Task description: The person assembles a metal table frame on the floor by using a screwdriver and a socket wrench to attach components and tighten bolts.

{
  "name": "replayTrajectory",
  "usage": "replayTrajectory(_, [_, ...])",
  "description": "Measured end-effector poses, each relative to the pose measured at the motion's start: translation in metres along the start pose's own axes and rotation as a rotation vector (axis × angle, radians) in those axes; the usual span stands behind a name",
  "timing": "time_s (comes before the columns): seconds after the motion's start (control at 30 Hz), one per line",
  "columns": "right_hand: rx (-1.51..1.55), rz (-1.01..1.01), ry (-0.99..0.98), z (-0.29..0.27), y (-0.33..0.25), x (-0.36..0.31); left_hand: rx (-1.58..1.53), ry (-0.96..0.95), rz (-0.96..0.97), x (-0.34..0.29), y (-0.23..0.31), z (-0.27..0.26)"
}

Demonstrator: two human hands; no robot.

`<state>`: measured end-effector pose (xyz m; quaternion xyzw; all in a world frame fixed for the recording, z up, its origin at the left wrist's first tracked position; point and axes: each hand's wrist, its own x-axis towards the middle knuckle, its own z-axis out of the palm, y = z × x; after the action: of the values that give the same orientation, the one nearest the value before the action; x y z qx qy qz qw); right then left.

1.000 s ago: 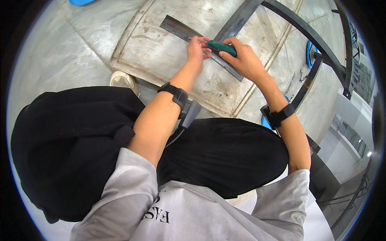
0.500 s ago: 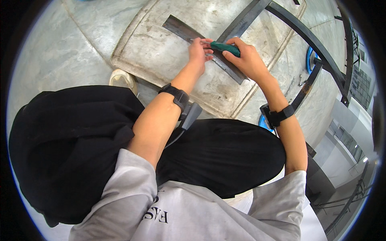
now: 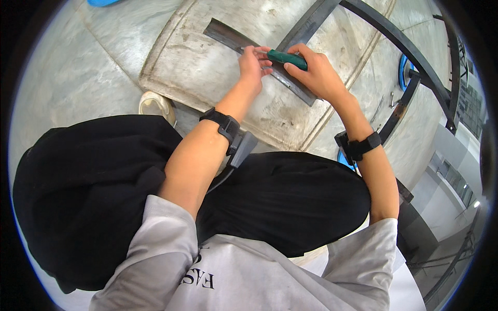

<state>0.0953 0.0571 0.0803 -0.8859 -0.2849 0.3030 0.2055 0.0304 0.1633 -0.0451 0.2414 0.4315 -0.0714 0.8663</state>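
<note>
A screwdriver with a dark green handle (image 3: 287,59) is gripped by my right hand (image 3: 317,72), its thumb and fingers closed around the grip. The thin shaft points left into my left hand (image 3: 251,67), whose thumb and forefinger pinch it while the other fingers are slightly apart. Under both hands lies a dark steel angle bar (image 3: 224,35), running from upper left to lower right. It meets the end of a dark steel frame bar (image 3: 310,27) that comes in from the top. My fingers hide most of the shaft and part of the angle bar.
The work lies on a stained pale board (image 3: 181,67) on the concrete floor. A curved-looking dark frame beam (image 3: 399,40) spans the upper right, with a steel leg (image 3: 398,111) below it. Blue round objects (image 3: 403,72) lie near it. A light shoe (image 3: 154,105) rests at the board's left corner.
Both hands and the screwdriver sit slightly further left and higher in the picture, as does the angle bar, with the whole view shifted a little. The grip looks the same.
</note>
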Motion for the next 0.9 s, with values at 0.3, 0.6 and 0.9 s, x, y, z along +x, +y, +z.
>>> replayTrajectory(0.3, [0.036, -0.045, 0.020, 0.0042, 0.0067, -0.0015, -0.034, -0.007, 0.037, -0.0017, -0.0029, -0.0022])
replayTrajectory(0.6, [-0.003, -0.060, 0.019, 0.0008, 0.0039, 0.0013, -0.041, -0.009, 0.041, 0.0007, -0.0040, -0.0025])
replayTrajectory(0.9, [-0.059, -0.106, 0.001, 0.0027, -0.0013, 0.0014, 0.012, 0.023, 0.040, 0.0028, -0.0002, -0.0043])
